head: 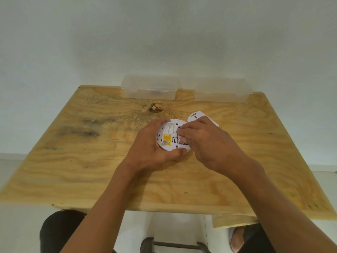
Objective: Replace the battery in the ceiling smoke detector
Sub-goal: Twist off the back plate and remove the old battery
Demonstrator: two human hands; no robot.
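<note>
A round white smoke detector lies back side up on the wooden table, showing a yellow label and a dark battery bay. My left hand cups its left rim and holds it. My right hand reaches over its right side, fingertips pressed into the battery bay; whatever they pinch is hidden. A white mounting plate lies just behind my right hand, partly covered by it.
Two clear plastic boxes stand at the table's far edge against the wall, the left box and the right box. A dark knot marks the wood behind the detector. My knees and a stool frame show below the near edge.
</note>
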